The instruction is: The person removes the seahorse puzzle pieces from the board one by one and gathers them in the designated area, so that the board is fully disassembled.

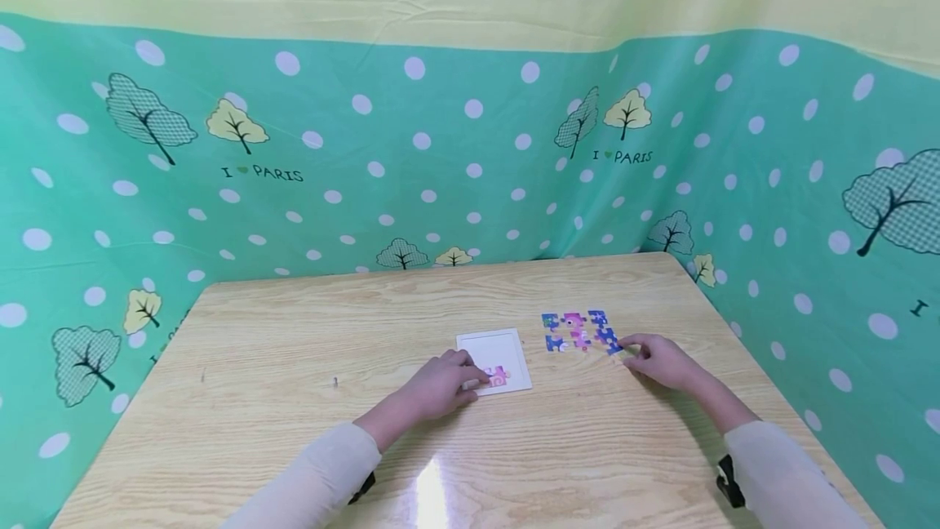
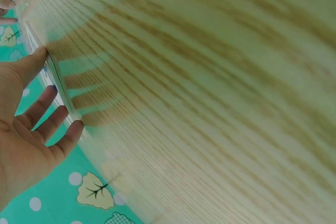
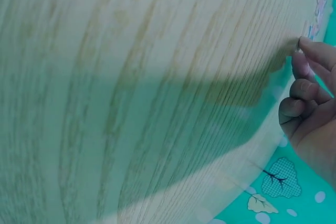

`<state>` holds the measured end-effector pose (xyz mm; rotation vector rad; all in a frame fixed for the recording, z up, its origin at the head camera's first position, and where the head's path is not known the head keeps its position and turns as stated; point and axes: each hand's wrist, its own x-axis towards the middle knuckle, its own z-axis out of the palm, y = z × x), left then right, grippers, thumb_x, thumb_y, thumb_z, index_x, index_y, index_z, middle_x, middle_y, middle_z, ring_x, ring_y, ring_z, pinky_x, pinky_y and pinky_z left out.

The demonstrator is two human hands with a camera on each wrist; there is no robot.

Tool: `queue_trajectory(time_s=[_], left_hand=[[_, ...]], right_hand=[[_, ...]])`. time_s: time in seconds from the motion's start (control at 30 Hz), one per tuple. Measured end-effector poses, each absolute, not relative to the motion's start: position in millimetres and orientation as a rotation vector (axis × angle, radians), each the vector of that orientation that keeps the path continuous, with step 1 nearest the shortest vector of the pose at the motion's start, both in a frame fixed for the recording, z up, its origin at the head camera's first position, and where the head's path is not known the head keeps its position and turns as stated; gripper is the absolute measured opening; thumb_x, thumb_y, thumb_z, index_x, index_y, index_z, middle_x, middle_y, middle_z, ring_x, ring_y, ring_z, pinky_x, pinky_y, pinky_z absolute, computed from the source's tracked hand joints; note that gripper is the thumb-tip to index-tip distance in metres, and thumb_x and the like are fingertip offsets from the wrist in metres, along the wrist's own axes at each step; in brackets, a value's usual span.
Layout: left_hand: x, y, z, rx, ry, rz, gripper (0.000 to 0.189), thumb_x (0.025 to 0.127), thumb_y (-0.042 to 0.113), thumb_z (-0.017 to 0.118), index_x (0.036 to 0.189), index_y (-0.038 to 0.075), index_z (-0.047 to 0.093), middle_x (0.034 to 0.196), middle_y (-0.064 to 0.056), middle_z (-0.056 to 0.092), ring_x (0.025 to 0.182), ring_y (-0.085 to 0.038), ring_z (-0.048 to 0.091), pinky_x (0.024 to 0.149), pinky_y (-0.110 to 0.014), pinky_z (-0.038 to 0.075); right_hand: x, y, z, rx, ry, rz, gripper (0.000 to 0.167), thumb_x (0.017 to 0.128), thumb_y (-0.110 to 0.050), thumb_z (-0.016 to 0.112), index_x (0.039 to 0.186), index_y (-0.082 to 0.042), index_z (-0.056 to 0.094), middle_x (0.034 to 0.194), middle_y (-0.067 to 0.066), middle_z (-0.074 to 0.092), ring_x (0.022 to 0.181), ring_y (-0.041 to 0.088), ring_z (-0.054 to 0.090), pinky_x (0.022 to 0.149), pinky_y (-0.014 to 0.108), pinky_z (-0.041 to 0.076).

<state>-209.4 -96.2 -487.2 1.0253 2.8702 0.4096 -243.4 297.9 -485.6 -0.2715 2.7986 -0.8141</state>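
A white square puzzle frame (image 1: 492, 347) lies on the table, with a pink puzzle piece (image 1: 499, 379) in its near part. My left hand (image 1: 444, 384) is over the frame's near-left edge, index finger reaching to that piece. In the left wrist view, the left hand's fingers (image 2: 63, 142) are spread and loosely bent along the frame's edge. Right of the frame lie several loose blue and pink puzzle pieces (image 1: 576, 322). My right hand (image 1: 661, 360) is at their near-right corner, thumb and index finger pinching a puzzle piece mostly hidden by the fingertips.
A wooden table (image 1: 294, 349) holds everything. Green polka-dot cloth (image 1: 441, 153) hangs behind it and along its right side. Two small dark marks, one of them a speck (image 1: 335, 382), show on the table's left part.
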Motion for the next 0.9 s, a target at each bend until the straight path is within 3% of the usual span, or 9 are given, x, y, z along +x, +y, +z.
queue_trajectory(time_s=[0.63,0.9], left_hand=[[-208.9,-96.0,-486.2,1.012,2.863,0.414,0.028,0.088,0.029,0.064,0.116,0.027,0.065,0.107,0.002,0.058,0.095,-0.013,0.053,0.075,-0.031,0.046],[-208.2,-95.8,-483.7,1.013,2.866,0.409,0.027,0.088,0.029,0.064,0.115,0.027,0.066,0.106,0.001,0.059,0.095,-0.014,0.053,0.075,-0.031,0.046]], right_hand=[[-239.7,280.5,-475.4,-0.271,2.798,-0.927,0.020,0.089,-0.015,0.061,0.105,-0.003,0.066,0.082,0.004,0.058,0.069,0.015,0.048,0.052,0.023,0.042],[-240.1,263.2,-473.9,-0.314,2.778,-1.006,0.024,0.088,-0.016,0.063,0.108,-0.002,0.065,0.084,0.004,0.059,0.066,0.013,0.048,0.051,0.023,0.044]])
